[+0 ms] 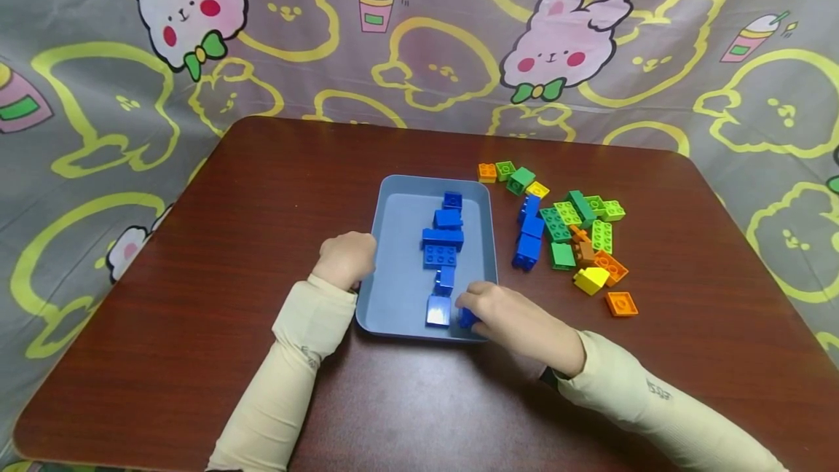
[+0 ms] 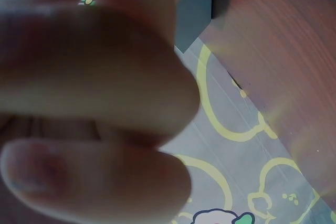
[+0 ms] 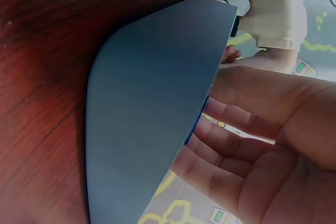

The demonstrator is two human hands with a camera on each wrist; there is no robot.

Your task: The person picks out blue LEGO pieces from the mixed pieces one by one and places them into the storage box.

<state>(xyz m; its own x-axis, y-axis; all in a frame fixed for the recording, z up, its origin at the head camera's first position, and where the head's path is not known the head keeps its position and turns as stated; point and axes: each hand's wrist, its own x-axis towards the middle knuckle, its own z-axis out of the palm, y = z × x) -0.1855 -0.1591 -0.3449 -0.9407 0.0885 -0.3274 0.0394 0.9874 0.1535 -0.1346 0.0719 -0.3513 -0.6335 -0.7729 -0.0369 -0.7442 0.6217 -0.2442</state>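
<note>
A grey-blue tray [image 1: 400, 253] lies on the table, with several blue toy bricks [image 1: 440, 256] in a rough column along its right half. My right hand [image 1: 501, 312] reaches over the tray's near right corner and pinches a blue brick [image 1: 467, 318] low inside it. In the right wrist view a blue sliver of that brick [image 3: 196, 121] shows between the fingers and the tray wall. My left hand [image 1: 345, 259] is at the tray's left rim, its fingers curled; I cannot tell whether they grip the rim. The nearest blue brick [image 1: 438, 311] lies left of the right fingertips.
Right of the tray, more blue bricks [image 1: 530, 235] stand in a short row. Beyond them are loose green bricks [image 1: 556, 224], orange bricks [image 1: 622, 304] and a yellow brick [image 1: 591, 280]. A patterned cloth [image 1: 432, 57] hangs behind the brown table [image 1: 295, 188].
</note>
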